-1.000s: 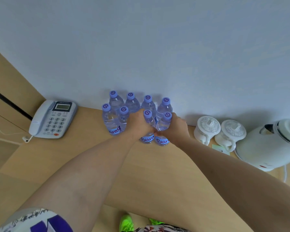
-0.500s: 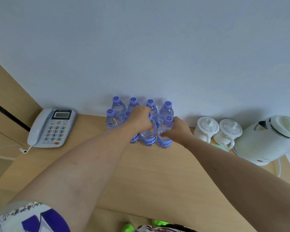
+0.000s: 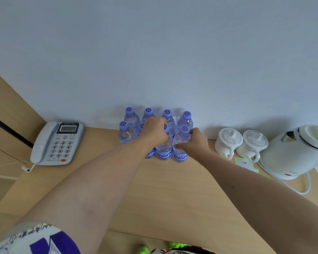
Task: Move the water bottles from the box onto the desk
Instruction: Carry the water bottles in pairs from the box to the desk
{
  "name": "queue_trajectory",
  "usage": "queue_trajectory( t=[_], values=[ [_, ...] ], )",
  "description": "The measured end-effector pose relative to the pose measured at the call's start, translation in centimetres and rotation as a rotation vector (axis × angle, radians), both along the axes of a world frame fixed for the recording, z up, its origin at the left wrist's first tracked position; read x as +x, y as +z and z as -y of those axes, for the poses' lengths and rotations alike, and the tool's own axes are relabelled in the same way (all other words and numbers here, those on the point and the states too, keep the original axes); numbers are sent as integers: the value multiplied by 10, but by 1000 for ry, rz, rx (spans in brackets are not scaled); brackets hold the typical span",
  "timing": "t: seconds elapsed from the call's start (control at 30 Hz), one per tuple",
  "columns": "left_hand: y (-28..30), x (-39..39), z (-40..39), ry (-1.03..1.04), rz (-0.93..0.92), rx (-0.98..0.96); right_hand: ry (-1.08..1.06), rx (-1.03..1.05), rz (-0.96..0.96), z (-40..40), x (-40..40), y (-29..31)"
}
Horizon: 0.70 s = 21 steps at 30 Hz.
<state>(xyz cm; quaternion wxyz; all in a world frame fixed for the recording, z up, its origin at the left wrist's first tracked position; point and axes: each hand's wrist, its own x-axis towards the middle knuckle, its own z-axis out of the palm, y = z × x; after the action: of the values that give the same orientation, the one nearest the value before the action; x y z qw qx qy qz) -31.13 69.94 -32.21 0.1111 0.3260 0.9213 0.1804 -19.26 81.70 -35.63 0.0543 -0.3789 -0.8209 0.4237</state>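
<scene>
The left hand (image 3: 155,132) was curled around a front-row bottle (image 3: 163,150), gripping it near the shoulder so that the hand covered most of its cap. The right hand (image 3: 195,143) gripped the bottle beside it (image 3: 181,143), with the fingers on its far side and the thumb on the near side; the purple cap of this bottle was visible above the hand. Both bottles stood upright on the wooden surface (image 3: 173,189), touching each other.

These two belonged to a group of water bottles (image 3: 129,119) that stood in two rows against the white wall (image 3: 154,52), four in the back row and the others in front, all upright and close together, with purple caps and blue labels. One more front bottle was partly hidden behind the left wrist.

To the left of the group, well apart, a grey telephone (image 3: 58,143) lay on the surface. To the right stood two white lidded cups (image 3: 228,142), just beside each other, and then a white electric kettle (image 3: 297,151) with its cord on the surface. A small green paper (image 3: 246,164) lay in front of the cups. A patterned sleeve (image 3: 35,241) was visible at the bottom left.
</scene>
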Motion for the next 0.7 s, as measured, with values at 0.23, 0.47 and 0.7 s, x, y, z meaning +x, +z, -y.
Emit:
queue_trajectory(
  t=[0.23, 0.47, 0.7],
  values=[
    [1, 1, 0, -32, -9, -23, 17, 20, 27, 2, 2, 1],
    [11, 6, 3, -118, -30, -56, 54, 104, 104, 8, 9, 20],
    [34, 34, -3, -264, -207, 70, -103, 354, 98, 23, 57, 47]
  ],
)
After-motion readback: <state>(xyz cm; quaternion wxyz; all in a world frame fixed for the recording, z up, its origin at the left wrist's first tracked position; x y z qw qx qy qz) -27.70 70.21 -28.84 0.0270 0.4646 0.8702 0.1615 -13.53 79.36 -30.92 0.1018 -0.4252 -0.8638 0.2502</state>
